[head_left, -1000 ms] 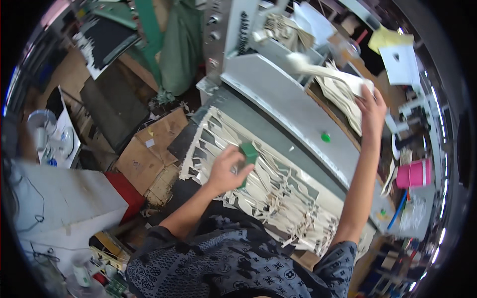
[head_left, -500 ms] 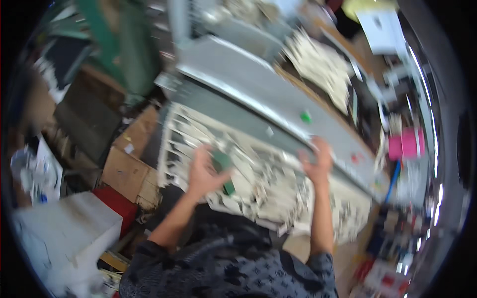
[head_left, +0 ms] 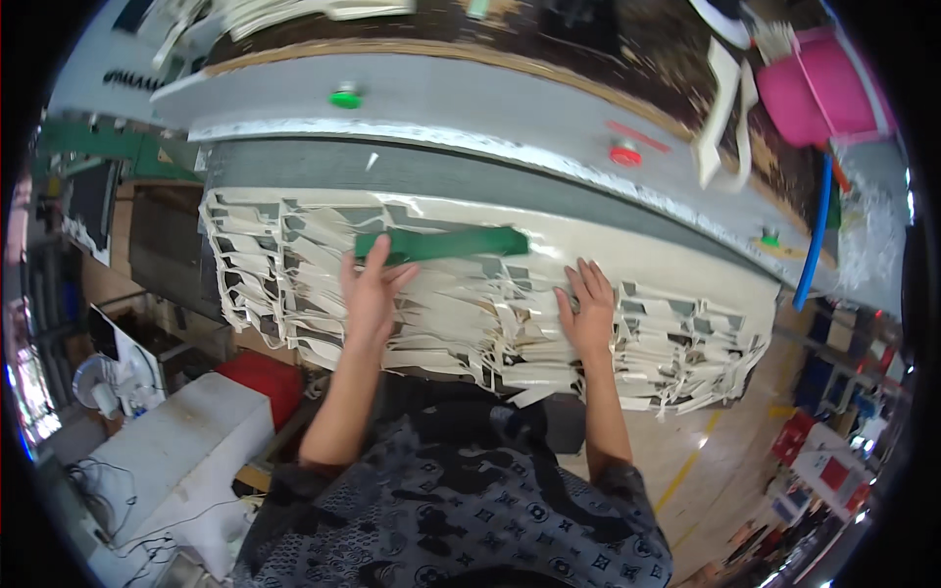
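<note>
My left hand (head_left: 371,291) is closed on the left end of a long green bar (head_left: 461,243), which looks like a cutting die. The bar lies crosswise over a cream sheet (head_left: 667,260) spread on a dark grey work surface (head_left: 294,162). Long slits and cut-out gaps run through much of the sheet, leaving ragged strips; an uncut band shows along its far right side. To the right of the bar, my right hand (head_left: 590,309) rests on the sheet with fingers stretched out, holding nothing.
Beyond the surface runs a grey metal beam (head_left: 490,106) with a green button (head_left: 345,96) and a red button (head_left: 625,153). Cream offcuts (head_left: 720,108) and a pink bucket (head_left: 818,88) stand at the far right, near a blue tube (head_left: 816,240). A white cabinet (head_left: 186,461) is at lower left.
The view has swung round, so the sheet and beam now lie nearly level across it. My right hand has come down onto the sheet. The green bar now extends rightward from my left hand.
</note>
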Demonstrator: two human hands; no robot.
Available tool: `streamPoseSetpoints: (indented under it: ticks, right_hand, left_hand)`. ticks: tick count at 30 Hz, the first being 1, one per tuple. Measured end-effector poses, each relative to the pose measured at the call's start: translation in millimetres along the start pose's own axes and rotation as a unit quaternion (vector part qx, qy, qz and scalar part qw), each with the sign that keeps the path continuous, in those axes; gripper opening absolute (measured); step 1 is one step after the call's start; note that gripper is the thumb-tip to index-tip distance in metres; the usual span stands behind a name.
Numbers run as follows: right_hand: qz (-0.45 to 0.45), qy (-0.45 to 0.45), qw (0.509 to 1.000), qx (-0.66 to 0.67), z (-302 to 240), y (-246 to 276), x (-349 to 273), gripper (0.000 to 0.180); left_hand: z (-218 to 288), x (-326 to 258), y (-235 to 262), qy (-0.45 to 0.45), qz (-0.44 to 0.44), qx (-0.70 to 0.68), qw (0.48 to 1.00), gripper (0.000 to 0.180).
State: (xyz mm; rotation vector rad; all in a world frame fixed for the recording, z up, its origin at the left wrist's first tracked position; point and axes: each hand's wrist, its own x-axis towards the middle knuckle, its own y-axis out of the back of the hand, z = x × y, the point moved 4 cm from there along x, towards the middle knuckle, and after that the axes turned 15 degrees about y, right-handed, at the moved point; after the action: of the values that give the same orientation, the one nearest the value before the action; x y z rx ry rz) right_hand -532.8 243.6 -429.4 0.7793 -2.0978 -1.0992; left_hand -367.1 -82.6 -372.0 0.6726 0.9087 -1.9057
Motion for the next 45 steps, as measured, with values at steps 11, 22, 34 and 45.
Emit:
streamPoseSetpoints:
  ticks: [11,22,34,45]
  right_hand:
    - [-0.066,0.062,0.993,0.079,16,25,-34,0.036]
    - [-0.136,-0.003,0.983,0.123,18,31,-34,0.08]
    - [-0.123,0.073,0.989,0.042,15,25,-27,0.058]
    - [-0.139,0.011,0.99,-0.015,6,10,-26,0.076]
  left_hand:
    - [-141,26,-151,0.069,0.046,0.248,0.965,0.049]
    - [-150,-31,-149,-0.385,0.018,0.615,0.688,0.03]
    - [-172,-28,-126,-0.371,-0.005,0.68,0.633,0.02]
    - [-120,3,-142,-0.469,0.007,0.498,0.729,0.029]
